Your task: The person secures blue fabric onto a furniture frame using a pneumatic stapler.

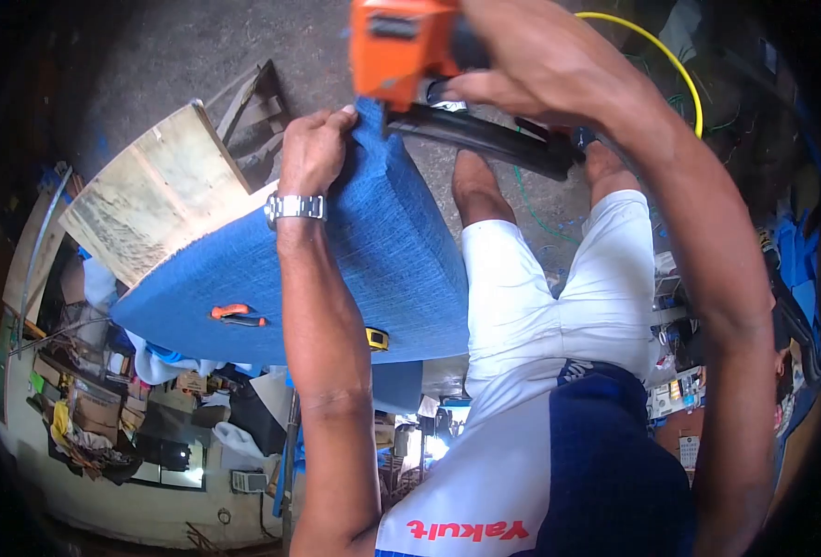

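Observation:
My left hand [315, 150], with a metal watch on the wrist, grips the top edge of blue fabric [382, 260] pulled over a padded panel. My right hand [531, 65] holds an orange staple gun [401, 46] with a black magazine [494, 139], its nose pressed at the fabric edge just right of my left fingers. The bare plywood back [155, 190] of the panel shows at the left.
Orange-handled pliers [236, 315] and a yellow tape measure [376, 338] lie on the blue fabric. A yellow air hose [672, 65] curves over the concrete floor at the upper right. My legs in white shorts [559, 288] stand by the panel. Cluttered goods fill the lower left.

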{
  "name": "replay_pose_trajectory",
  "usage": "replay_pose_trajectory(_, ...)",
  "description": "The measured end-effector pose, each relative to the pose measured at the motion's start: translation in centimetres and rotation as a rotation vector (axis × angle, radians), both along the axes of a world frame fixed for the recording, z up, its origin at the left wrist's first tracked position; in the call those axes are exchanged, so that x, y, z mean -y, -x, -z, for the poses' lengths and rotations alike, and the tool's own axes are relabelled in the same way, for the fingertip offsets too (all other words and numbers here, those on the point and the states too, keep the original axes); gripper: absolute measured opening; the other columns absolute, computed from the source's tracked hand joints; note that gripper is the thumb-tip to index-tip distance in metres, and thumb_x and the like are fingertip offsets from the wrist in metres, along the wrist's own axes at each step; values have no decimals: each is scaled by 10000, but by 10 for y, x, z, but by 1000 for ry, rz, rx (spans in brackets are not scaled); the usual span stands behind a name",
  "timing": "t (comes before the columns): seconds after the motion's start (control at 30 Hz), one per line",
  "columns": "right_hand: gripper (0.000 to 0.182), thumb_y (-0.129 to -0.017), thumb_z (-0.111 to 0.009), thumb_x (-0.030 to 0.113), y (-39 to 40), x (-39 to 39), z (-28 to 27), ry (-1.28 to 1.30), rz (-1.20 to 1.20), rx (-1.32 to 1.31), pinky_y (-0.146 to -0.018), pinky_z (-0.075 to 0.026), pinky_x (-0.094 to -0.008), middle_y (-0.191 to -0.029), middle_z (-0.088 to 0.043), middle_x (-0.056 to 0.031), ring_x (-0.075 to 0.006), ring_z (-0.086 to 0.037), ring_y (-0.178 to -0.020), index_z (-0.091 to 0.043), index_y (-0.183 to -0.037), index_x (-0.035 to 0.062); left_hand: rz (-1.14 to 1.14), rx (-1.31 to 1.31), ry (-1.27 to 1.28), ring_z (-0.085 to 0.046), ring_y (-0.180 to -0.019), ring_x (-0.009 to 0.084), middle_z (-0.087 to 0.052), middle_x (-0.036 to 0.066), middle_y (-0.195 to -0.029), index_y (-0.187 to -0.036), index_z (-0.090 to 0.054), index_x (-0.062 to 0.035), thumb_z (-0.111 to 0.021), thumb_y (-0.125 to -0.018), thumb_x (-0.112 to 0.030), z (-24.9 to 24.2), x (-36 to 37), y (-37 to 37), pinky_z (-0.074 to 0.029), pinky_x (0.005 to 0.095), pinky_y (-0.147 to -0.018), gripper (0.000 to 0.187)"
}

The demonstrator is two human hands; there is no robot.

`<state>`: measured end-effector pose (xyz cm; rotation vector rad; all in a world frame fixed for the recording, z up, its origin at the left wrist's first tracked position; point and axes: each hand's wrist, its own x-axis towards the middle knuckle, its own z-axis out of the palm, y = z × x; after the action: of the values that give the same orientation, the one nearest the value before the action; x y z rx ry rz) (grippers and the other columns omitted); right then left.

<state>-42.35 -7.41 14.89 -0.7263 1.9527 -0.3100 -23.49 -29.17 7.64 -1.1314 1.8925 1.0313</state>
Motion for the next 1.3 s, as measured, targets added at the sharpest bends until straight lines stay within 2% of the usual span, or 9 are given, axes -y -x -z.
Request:
replay_pose_trajectory(0.13,680,-819,-788,361,9,-47,13,-142,260,-64,-879,-547,-484,-1058,-674,-312,-451,-673,-1009,-499,-1245,-83,106,126,29,-632,-714,257,-678,186,-776,-952,-712,89,-457,-991,-531,-5,3,25,-488,402,-730,672)
replay_pose_trajectory(0.2,689,-809,-796,366,3,-72,47,-109,287,-40,-914,-528,-484,-1097,-668,-309,-447,-660,-1050,-499,-1303,-11,187,232,93,-701,-937,378,-709,279,-981,-1129,-683,66,-371,-982,-661,3,-5,50,-516,447,-884,805)
replay_pose_trajectory(0.33,700,-801,-805,398,-10,-105,102,-128,263,-28,-865,-525,-481,-1043,-677,-269,-420,-677,-985,-526,-1312,8,1101,-297,209,-647,-1135,386,-703,233,-1131,-1333,-584,-41,-329,-1008,-655,51,-21,54,-420,500,-1073,740)
replay_pose_trajectory(0.5,682,-808,-810,369,-31,-150,135,38,223,-119,-771,-492,-499,-907,-653,-245,-422,-661,-890,-517,-1289,-16,1488,398,-230,-690,-1076,311,-732,172,-1076,-1190,-646,-82,-350,-1042,-554,41,-87,103,-437,525,-1067,576)
replay_pose_trajectory(0.67,627,-826,-781,313,-18,-145,127,-79,223,5,-836,-482,-522,-998,-652,-261,-440,-633,-991,-499,-1265,-35,1311,294,-152,-699,-933,395,-718,242,-956,-1086,-680,-26,-423,-1030,-529,69,-33,63,-546,513,-810,567)
replay_pose_trajectory(0.73,588,-826,-795,348,-26,-144,133,70,259,-85,-750,-463,-526,-860,-620,-254,-445,-631,-864,-524,-1187,-28,1074,211,-210,-676,-877,432,-699,271,-895,-1007,-695,2,-426,-1031,-541,83,-22,42,-526,500,-799,606)
replay_pose_trajectory(1.1,722,-795,-798,382,11,-57,119,-135,261,307,-965,-504,-476,-1144,-650,-311,-425,-643,-1101,-501,-1292,-50,397,379,-511,-681,-867,295,-699,180,-795,-982,-762,-18,-313,-946,-775,89,7,21,-512,422,-848,881)
replay_pose_trajectory(1.2,711,-798,-799,355,5,-49,110,-80,315,316,-994,-493,-468,-1172,-656,-283,-407,-639,-1130,-501,-1317,-29,535,232,-400,-682,-892,280,-717,155,-826,-1029,-753,-15,-351,-913,-808,57,4,32,-510,404,-857,897)
replay_pose_trajectory(1.3,707,-800,-800,337,2,-52,126,-188,331,367,-1001,-491,-468,-1195,-656,-267,-396,-632,-1154,-497,-1336,-12,497,406,-576,-678,-865,213,-729,104,-836,-1028,-749,-21,-628,-894,-625,49,20,57,-510,344,-828,631)
